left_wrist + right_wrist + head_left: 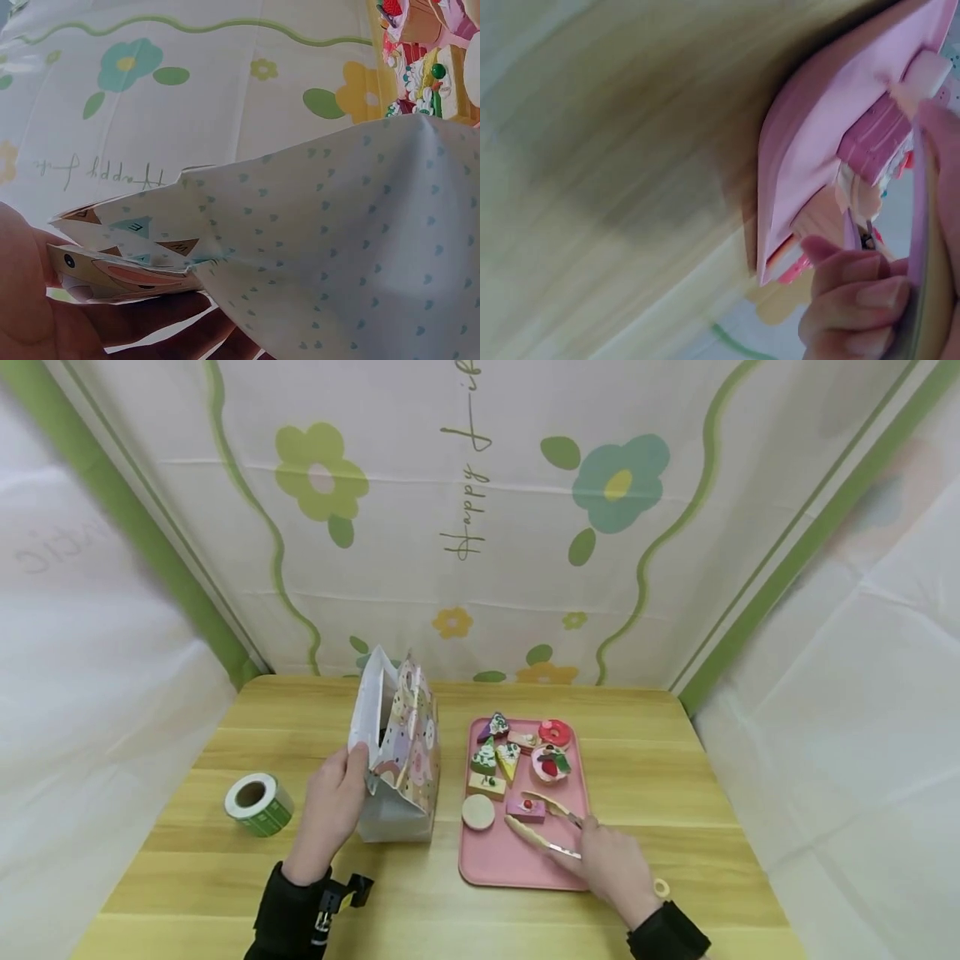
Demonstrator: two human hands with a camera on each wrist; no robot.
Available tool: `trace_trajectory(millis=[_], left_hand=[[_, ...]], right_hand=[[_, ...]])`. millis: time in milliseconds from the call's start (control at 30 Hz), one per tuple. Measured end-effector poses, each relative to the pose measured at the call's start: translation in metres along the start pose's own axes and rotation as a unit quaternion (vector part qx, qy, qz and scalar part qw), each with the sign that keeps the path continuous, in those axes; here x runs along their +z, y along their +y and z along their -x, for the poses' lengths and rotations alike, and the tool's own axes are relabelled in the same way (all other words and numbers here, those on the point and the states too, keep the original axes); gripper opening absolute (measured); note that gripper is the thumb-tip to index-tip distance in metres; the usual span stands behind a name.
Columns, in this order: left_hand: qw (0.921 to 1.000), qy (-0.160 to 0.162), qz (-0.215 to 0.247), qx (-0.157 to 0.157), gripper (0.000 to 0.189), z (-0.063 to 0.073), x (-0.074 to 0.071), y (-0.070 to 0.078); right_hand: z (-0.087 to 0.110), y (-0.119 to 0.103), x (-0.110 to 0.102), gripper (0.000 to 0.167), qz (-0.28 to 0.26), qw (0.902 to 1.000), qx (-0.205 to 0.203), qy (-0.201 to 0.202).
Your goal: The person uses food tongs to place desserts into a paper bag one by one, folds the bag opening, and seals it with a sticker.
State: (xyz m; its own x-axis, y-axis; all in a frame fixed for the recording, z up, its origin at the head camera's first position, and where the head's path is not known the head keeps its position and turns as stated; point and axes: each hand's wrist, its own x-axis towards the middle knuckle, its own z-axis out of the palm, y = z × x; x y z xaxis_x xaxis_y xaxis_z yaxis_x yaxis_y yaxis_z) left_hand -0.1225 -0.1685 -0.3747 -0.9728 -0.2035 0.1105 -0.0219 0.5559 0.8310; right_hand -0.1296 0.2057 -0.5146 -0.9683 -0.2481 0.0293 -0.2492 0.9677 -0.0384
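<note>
My left hand (333,797) grips the near edge of a patterned paper bag (422,752) that stands upright. In the left wrist view, the thumb and fingers are on either side of the bag's printed rim (124,277). My right hand (617,864) holds a pair of tongs (534,838) over a pink tray (498,868). The tongs' arms are spread, one on each side of a pink toy cake (526,811) topped with a red berry. Whether their tips touch the cake, I cannot tell. The bag's inside is mostly hidden in the head view.
Several toy sweets fill the tray's far part, among them a red doughnut (555,732), a berry tart (550,764) and a cream disc (478,812). A roll of green labels (258,804) lies left of the bag. Flowered cloth (480,568) hangs behind the wooden table (645,760).
</note>
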Motion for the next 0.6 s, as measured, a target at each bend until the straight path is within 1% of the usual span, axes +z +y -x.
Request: trace_trajectory(millis=[100, 167, 267, 400, 467, 600], left_hand=[[1.0, 0.003, -0.002, 0.003, 0.052, 0.0, -0.001, -0.001], [1.0, 0.002, -0.001, 0.007, 0.051, 0.001, -0.001, -0.002], [1.0, 0.001, 0.0, 0.003, 0.05, 0.001, -0.001, -0.002], [1.0, -0.003, 0.001, -0.004, 0.051, 0.0, 0.0, -0.001], [1.0, -0.004, 0.002, -0.007, 0.051, 0.0, 0.0, -0.001], [1.0, -0.003, 0.002, -0.002, 0.051, -0.001, 0.001, -0.001]], right_hand=[[0.0, 0.001, 0.002, 0.069, 0.0, 1.0, 0.0, 0.001], [0.001, 0.003, 0.004, 0.067, 0.009, 0.9999, -0.005, 0.007], [0.001, 0.006, 0.005, 0.065, 0.023, 0.9994, -0.018, 0.018], [0.003, 0.006, 0.007, 0.062, 0.033, 0.9977, -0.038, 0.045], [0.004, 0.005, 0.009, 0.061, 0.038, 0.996, -0.048, 0.065], [0.004, 0.006, 0.011, 0.059, 0.041, 0.9934, -0.053, 0.094]])
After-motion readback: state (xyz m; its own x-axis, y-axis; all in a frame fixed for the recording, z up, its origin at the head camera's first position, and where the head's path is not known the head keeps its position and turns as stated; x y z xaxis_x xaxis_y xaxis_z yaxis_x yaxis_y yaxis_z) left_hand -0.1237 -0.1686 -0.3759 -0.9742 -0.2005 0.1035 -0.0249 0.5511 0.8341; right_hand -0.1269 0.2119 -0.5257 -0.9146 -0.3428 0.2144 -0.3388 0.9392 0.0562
